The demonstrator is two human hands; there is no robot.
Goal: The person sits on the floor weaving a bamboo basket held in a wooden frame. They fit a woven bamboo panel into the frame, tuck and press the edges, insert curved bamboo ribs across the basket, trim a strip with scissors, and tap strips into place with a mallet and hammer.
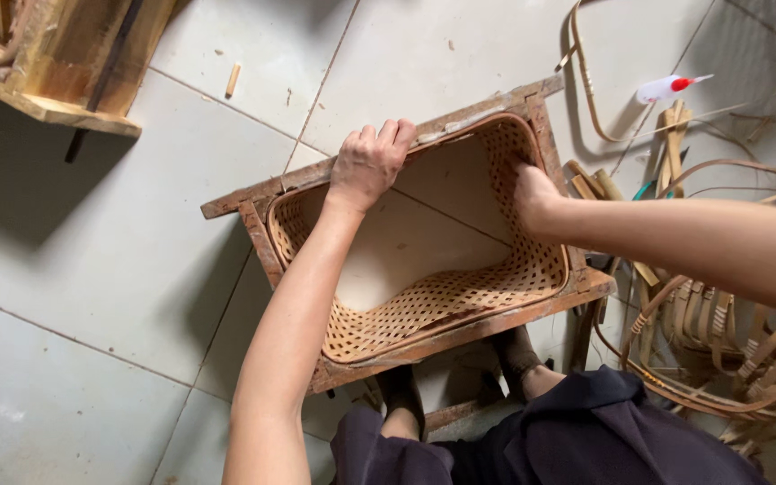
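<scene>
Head view, looking down. A rectangular woven basket (424,305), open at its base so that the floor tiles show through, sits inside a rough wooden frame (258,193) standing on the tiled floor (92,296). The left hand (368,162) rests on the far edge of the frame, its fingers (388,135) curled over the basket rim and gripping it. The right hand (532,193) presses against the inner wall of the basket at its right end; its fingers are hidden behind the weave and the hand itself, so whether they are clenched or released cannot be told. Two feet in dark socks (518,350) show under the near edge of the frame, partly covered by it, above dark trousers (586,431) cut off at the lower border. To the right of the frame lie loose cane strips and coils (720,341), running out of view, and beyond them a small white bottle with a red tip (671,87). A wooden structure (65,63) is cropped by the upper left corner; its form is unclear
</scene>
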